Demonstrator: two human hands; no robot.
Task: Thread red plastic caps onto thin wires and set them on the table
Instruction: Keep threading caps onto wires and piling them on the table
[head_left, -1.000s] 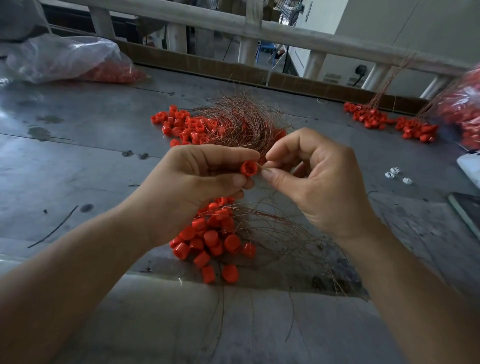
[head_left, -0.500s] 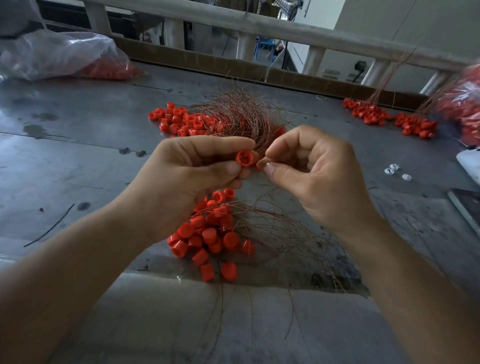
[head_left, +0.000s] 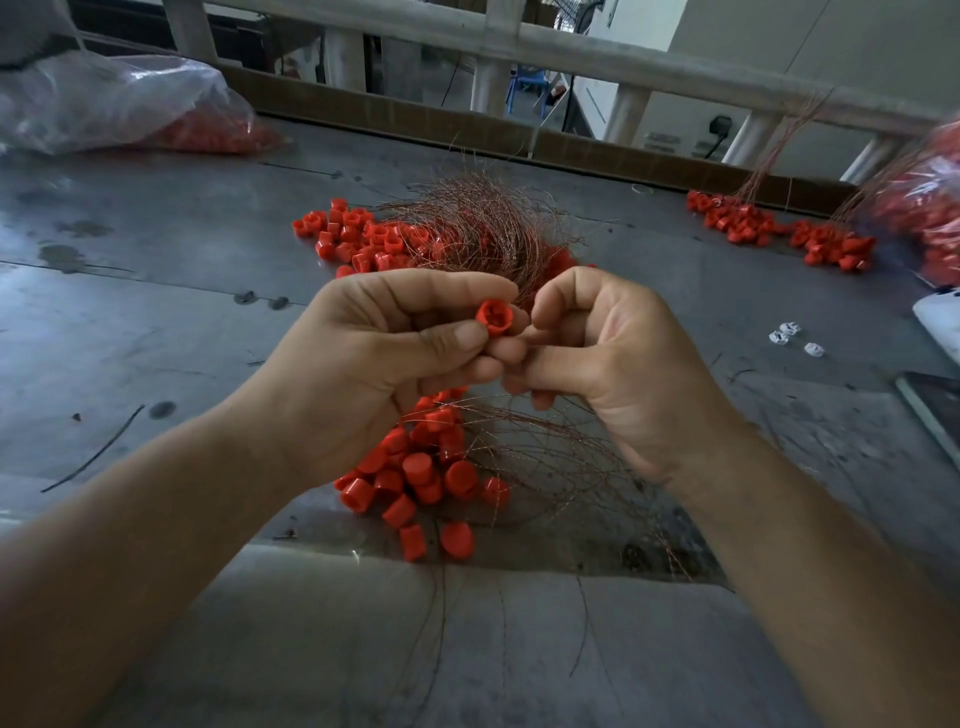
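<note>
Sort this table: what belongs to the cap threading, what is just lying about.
Job: red cap in left hand; right hand, fingers curled beside it; wire tangle; near cap pile; far cap pile.
Lying about: white clips; dark flat thing, right edge; dark strand at left.

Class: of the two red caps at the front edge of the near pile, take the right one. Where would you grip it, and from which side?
Pinch the cap across its round side wall, coming from above. Its closed end seems to face up, leaving the wall free, and it lies at the edge of the pile, mostly clear of the wires, so little should snag.
</note>
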